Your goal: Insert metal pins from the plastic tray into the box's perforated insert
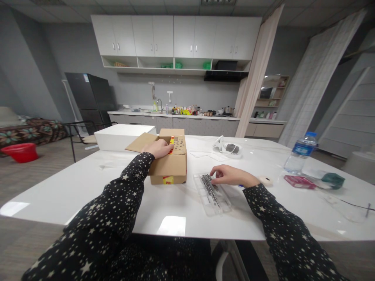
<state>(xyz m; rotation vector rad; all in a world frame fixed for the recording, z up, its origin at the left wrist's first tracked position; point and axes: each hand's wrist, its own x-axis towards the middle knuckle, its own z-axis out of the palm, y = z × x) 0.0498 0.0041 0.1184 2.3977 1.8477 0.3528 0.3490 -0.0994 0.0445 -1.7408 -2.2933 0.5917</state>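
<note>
The left hand (159, 148) rests flat on the open cardboard box (170, 166), fingers loosely spread, gripping nothing. At three o'clock from the box, the right hand (231, 175) lies on the clear plastic tray (211, 195) with fingertips curled onto the metal tools (210, 184) inside; whether they pinch one I cannot tell. A water bottle (300, 153) stands at two o'clock on the white bench (88, 183).

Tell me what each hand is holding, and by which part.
Left hand rests on the cardboard box's open top; right hand touches the metal tools in the clear tray. No firm grip visible.
</note>
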